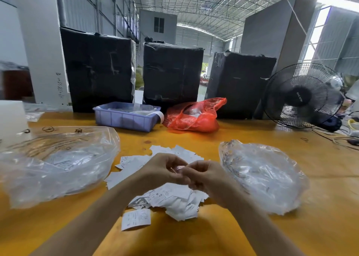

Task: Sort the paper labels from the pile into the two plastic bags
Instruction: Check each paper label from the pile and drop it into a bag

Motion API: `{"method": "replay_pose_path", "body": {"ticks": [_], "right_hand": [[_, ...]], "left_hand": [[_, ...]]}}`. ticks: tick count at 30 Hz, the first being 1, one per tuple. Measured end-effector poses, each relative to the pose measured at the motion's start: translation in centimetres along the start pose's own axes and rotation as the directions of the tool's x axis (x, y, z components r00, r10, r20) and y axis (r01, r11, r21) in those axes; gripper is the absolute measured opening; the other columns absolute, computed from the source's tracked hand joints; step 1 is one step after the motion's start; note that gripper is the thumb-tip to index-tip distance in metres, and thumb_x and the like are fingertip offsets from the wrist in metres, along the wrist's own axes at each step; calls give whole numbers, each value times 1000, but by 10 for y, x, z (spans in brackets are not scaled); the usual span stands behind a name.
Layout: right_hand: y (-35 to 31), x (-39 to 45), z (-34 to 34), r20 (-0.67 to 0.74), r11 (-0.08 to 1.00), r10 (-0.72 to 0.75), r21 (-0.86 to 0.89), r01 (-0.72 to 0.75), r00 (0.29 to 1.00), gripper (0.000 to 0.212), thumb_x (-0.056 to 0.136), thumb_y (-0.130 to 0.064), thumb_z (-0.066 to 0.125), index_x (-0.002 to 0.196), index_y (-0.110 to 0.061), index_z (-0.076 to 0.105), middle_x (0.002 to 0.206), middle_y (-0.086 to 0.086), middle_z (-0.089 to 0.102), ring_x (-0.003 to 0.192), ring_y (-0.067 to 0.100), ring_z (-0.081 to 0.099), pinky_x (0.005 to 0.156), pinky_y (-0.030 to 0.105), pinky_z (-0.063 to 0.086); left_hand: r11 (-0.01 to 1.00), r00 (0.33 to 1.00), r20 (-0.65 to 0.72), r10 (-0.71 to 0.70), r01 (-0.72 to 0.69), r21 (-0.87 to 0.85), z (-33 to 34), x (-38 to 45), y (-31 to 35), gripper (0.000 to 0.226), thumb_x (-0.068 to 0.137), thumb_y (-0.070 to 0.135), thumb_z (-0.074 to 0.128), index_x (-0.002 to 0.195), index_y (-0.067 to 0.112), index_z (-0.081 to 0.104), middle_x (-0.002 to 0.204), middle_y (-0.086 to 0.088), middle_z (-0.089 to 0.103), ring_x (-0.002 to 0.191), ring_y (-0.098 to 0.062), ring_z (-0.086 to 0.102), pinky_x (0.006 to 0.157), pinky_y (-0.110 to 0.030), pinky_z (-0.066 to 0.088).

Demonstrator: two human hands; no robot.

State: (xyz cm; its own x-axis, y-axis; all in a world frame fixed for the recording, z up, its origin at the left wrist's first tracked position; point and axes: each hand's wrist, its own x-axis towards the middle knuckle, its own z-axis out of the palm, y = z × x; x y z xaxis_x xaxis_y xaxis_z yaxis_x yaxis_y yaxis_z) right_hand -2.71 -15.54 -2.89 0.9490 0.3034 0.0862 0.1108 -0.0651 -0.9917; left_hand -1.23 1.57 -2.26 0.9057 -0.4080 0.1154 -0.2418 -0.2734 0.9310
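My left hand [165, 168] and right hand [204, 176] meet above the label pile [171, 195], fingers curled, pinching something small; a label, I cannot tell. Clear bags flank the pile: left bag [56, 164], right bag [264, 176]. Bare yellow worktop [320, 207] nearest me. Labels read "M", "S".

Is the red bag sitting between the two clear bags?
No, the red bag lies at the table's far side beside the blue tray; the label pile lies between the clear bags.
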Motion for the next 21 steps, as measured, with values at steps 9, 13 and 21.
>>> {"method": "replay_pose_path", "body": {"ticks": [9, 13, 21], "right_hand": [[7, 5, -1, -153, 997, -38, -67, 28, 988, 7, 83, -14, 70, 82, -7, 69, 66, 1, 67, 62, 10, 62, 59, 19, 49], [14, 7, -2, -130, 858, -219, -498, 127, 967, 20, 83, -23, 71, 92, -6, 70, 80, 5, 70, 72, 14, 64, 69, 30, 54], [21, 7, -4, 58, 584, -188, -796, 160, 980, 20, 90, -12, 57, 76, -3, 67, 73, 4, 63, 67, 16, 53, 66, 33, 44]], "left_hand": [[987, 986, -68, -149, 152, 44, -8, 1, -10, 27, 67, 11, 84, 89, 14, 70, 71, 1, 68, 63, -7, 62, 61, -18, 50], [988, 967, -203, -154, 151, -32, -14, 5, -13, 15, 71, 20, 81, 78, 9, 73, 59, 3, 66, 52, -4, 57, 53, -16, 48], [976, 914, -357, -194, 143, -163, -20, 6, -17, 9, 84, 17, 69, 79, 11, 72, 72, 4, 73, 55, -4, 64, 63, -20, 51]]}}
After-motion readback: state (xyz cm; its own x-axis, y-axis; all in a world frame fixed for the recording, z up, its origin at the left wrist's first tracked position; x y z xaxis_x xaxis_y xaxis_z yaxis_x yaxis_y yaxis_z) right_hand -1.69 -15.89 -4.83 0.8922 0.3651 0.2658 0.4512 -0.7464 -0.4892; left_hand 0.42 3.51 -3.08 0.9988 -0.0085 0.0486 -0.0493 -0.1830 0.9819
